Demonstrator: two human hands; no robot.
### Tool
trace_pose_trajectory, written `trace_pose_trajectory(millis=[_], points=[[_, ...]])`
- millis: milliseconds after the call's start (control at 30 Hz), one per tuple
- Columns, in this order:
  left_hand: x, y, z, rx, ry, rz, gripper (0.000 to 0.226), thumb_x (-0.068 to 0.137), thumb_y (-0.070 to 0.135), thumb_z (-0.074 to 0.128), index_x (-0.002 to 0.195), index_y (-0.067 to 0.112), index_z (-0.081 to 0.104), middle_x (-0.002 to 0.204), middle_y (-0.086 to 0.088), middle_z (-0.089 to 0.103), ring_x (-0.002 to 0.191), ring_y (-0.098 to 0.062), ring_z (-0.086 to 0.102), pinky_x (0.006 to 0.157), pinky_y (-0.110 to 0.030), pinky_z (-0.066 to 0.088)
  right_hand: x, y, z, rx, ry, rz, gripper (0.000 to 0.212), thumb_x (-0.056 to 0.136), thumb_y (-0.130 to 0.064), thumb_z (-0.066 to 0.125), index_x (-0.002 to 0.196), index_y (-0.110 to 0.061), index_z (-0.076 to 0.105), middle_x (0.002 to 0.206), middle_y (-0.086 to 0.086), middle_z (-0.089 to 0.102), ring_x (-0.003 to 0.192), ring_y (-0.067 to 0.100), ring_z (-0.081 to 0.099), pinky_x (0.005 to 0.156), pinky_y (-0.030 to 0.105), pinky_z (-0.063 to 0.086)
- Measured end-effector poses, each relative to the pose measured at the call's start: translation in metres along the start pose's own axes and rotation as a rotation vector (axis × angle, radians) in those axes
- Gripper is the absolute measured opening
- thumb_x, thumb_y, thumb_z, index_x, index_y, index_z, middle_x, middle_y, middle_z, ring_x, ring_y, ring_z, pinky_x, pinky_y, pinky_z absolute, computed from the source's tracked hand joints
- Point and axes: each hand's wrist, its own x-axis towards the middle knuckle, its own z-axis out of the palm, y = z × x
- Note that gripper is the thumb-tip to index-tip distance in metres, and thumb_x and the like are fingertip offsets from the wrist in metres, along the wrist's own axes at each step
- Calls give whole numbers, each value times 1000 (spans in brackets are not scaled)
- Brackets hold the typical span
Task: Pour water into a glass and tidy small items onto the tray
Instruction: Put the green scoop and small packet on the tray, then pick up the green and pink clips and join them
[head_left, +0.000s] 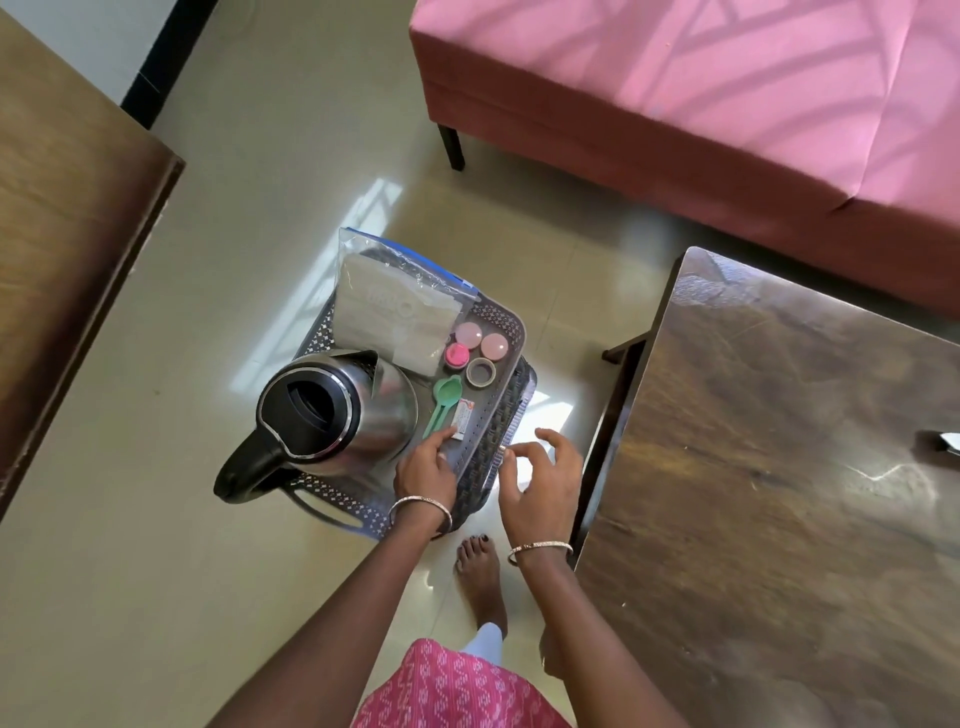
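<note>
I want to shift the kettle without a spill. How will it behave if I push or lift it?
The steel kettle probably slides easily on the plastic tray. Its lid looks open, so tilting could spill whatever is inside. Lifted by its side handle, it will likely feel spout-heavy.

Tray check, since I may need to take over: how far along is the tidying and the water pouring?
Mostly tidied: the tray already holds the kettle, a zip bag, pink lids, a tape roll and green spoons. In hand: the left hand is touching a small sachet on the tray, while the right hand hovers open beside it. No glass is in view, so pouring cannot be confirmed.
</note>
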Motion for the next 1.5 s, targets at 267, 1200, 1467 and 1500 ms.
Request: trace_pose_trajectory(millis=[267, 1200, 1467, 1500], points=[[-51, 28, -9, -31, 185, 71, 30, 88, -1, 52, 101, 16, 72, 102, -7, 74, 96, -29, 65, 79, -28, 44, -13, 18, -46, 54, 17, -8, 6, 86, -18, 65, 85, -18, 70, 95, 0, 65, 96, 19, 54, 82, 34, 48], [-349, 262, 324, 1, -186, 494, 21, 85, -4, 56, 87, 10, 71, 82, 1, 72, 76, -19, 66, 72, -22, 44, -83, 371, -405, 138, 355, 320, 9, 87, -10, 62, 86, -17, 68, 85, -4, 70, 85, 22, 59, 78, 35, 50], [-400, 310, 432, 179, -365, 603, 20, 89, 8, 53, 90, 22, 68, 84, 5, 72, 80, -19, 67, 76, -36, 54, -89, 489, -493, 166, 491, 553, 10, 89, -10, 61, 91, -16, 70, 91, 0, 73, 89, 26, 58, 79, 35, 48], [-404, 314, 442, 212, -375, 635, 20, 88, 9, 54, 90, 22, 68, 85, 4, 72, 79, -20, 66, 76, -36, 54, -90, 501, -500, 169, 506, 579, 11, 89, -10, 61, 91, -16, 70, 91, 0, 73, 89, 27, 58, 79, 35, 48]])
